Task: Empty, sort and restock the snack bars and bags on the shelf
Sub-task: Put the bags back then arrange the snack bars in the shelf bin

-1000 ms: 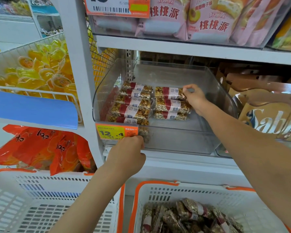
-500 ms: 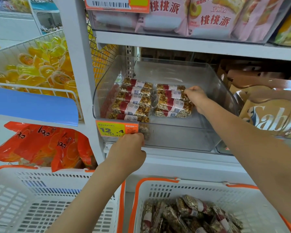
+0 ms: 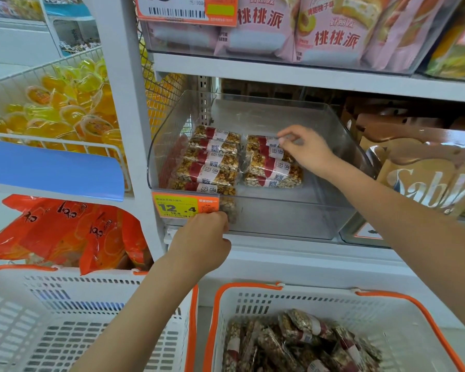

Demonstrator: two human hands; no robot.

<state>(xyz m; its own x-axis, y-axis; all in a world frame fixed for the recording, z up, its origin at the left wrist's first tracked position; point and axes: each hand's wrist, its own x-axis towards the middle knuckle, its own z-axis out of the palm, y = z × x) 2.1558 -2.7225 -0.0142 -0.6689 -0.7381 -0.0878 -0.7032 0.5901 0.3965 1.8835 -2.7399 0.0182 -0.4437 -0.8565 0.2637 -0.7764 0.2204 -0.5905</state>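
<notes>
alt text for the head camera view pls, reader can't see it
A person's right hand reaches into a clear bin on a shop shelf, fingers at the right stack of snack bars, while the left hand grips the bin's front edge under an orange price tag. A white basket below holds more bars.

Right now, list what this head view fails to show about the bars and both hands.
- Left hand: fingertips hidden behind the knuckles at the clear bin front; hold unclear.
- Right hand: fingertips blurred over the right stack of bars; contact unclear.
- Basket of bars: cut off by the bottom edge.
</notes>
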